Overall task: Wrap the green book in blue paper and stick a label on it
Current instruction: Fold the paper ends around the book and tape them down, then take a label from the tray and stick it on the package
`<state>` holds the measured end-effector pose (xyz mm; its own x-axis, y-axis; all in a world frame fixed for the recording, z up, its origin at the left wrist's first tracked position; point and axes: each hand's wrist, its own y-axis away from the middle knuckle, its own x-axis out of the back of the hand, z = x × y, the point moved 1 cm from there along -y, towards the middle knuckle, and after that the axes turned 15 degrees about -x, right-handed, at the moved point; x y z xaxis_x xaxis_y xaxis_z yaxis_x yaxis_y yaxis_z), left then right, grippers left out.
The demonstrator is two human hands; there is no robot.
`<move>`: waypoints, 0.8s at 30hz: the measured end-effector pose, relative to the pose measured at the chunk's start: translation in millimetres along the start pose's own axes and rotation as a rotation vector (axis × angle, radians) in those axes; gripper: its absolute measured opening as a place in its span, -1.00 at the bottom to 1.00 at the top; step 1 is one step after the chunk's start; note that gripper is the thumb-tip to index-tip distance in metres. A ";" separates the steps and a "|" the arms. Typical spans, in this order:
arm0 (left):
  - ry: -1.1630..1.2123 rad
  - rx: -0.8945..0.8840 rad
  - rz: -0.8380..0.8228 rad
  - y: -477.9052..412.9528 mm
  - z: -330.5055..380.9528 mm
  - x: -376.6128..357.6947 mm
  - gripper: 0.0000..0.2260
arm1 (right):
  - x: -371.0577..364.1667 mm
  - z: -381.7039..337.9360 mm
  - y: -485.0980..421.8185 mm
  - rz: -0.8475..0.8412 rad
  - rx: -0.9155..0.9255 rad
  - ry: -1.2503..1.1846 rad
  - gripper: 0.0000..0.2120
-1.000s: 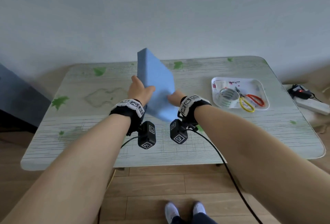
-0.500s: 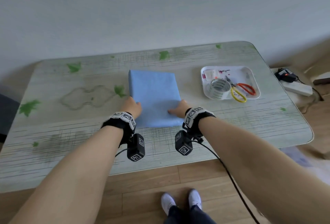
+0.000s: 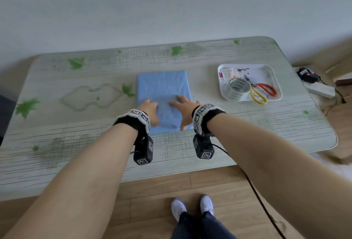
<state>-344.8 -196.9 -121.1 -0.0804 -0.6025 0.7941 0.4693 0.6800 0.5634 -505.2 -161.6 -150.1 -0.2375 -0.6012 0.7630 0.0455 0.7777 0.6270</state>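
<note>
The book, fully covered in blue paper [image 3: 162, 86], lies flat in the middle of the table; no green shows. My left hand [image 3: 149, 110] rests palm down on its near left part, fingers spread. My right hand [image 3: 183, 110] lies flat on its near right part, fingers apart. Neither hand grips the book. The labels sit as small white and red pieces [image 3: 228, 72] in the far left corner of the tray.
A white tray [image 3: 274, 78] to the right holds a tape roll [image 3: 239, 88] and scissors with an orange and a yellow handle [image 3: 262, 91]. A power strip [image 3: 320, 89] lies on the floor off the table's right edge. The table [image 3: 76, 124] has green leaf prints.
The wrapped book went from being held up tilted to lying flat on the table. Both hands slid from its near edge onto its top face.
</note>
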 end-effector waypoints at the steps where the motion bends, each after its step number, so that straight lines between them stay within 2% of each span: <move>1: -0.002 0.005 0.005 -1.9 5.4 2.5 -0.53 | 4.4 2.8 2.4 0.027 -0.013 0.003 -0.04; 4: -0.034 -0.011 0.076 -1.1 16.9 -1.3 -0.65 | 1.5 5.5 12.4 0.223 -0.026 -0.053 -0.43; 5: -0.056 -0.022 0.082 1.7 16.9 -3.0 -0.67 | 0.1 3.1 15.6 0.223 -0.017 -0.054 -0.48; 9: -0.063 -0.015 0.040 23.5 -0.6 5.7 -0.68 | 9.8 -17.8 26.9 0.130 0.036 -0.103 -0.55; 12: 0.026 -0.003 0.059 47.7 -27.4 6.6 -0.72 | 12.3 -47.2 32.4 0.182 -0.030 -0.209 -0.56; 17: 0.093 -0.022 0.045 91.6 -78.2 1.2 -0.72 | 1.2 -116.0 38.0 0.149 -0.053 -0.181 -0.65; 24: 0.163 -0.082 0.093 141.4 -159.3 -14.8 -0.72 | -27.6 -199.4 40.7 0.267 -0.196 -0.182 -0.68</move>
<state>-137.2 -158.3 -89.5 0.1064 -0.6028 0.7907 0.5382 0.7036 0.4640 -303.4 -150.0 -114.2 -0.3599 -0.3260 0.8742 0.3097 0.8421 0.4415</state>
